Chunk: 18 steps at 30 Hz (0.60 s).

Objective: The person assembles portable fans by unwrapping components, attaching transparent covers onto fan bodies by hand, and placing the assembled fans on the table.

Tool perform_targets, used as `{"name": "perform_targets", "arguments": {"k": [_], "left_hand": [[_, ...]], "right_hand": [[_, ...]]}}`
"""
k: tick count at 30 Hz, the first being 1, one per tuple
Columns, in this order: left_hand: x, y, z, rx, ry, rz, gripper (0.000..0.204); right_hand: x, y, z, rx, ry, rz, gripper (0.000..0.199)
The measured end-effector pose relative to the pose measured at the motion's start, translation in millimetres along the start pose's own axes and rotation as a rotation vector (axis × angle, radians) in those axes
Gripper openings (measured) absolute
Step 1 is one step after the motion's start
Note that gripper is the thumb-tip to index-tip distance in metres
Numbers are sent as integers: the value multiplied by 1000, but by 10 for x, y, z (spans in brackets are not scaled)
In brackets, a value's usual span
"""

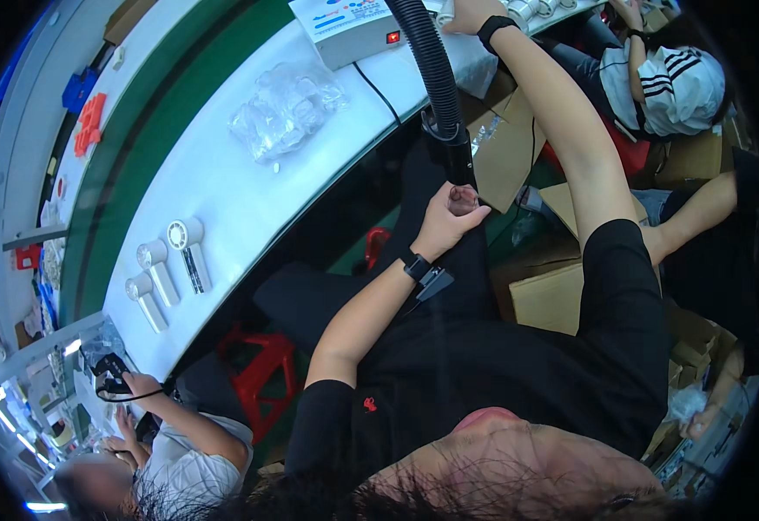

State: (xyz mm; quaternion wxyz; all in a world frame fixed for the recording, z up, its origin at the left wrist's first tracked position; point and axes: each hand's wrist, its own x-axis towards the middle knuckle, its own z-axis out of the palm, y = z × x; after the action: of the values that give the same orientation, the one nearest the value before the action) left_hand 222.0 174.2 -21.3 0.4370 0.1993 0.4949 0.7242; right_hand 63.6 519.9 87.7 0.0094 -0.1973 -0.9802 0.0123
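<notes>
My left hand (447, 219) is closed around a small clear, cup-like piece (463, 201), its thumb along the near side. It is right below the black nozzle (459, 156) at the end of a ribbed black hose (432, 65). My right hand (475, 16) reaches out to the far edge of view, over the white table. Its fingers are curled, and a whitish thing (445, 11) shows at their tips; the top edge cuts it off. Several round white pieces (540, 9) lie just right of that hand.
On the curved white table (210, 187) are a heap of clear plastic pieces (282, 111), a white box with a red switch (349, 35) and three white handheld fans (158, 271). Cardboard boxes (549, 295) stand at my right. Co-workers sit at lower left (193, 456) and upper right (670, 87).
</notes>
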Motion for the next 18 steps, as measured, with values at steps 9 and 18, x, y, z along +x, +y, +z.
{"name": "perform_targets", "arguments": {"k": [9,18], "left_hand": [[67,51,43,2,-1,-9,32],[-90,-130,-94,-31,-99,-44,31]], "right_hand": [[-166,26,13,71,237,-242,79],[-404,-393,-347,-62,56,37,72]]}}
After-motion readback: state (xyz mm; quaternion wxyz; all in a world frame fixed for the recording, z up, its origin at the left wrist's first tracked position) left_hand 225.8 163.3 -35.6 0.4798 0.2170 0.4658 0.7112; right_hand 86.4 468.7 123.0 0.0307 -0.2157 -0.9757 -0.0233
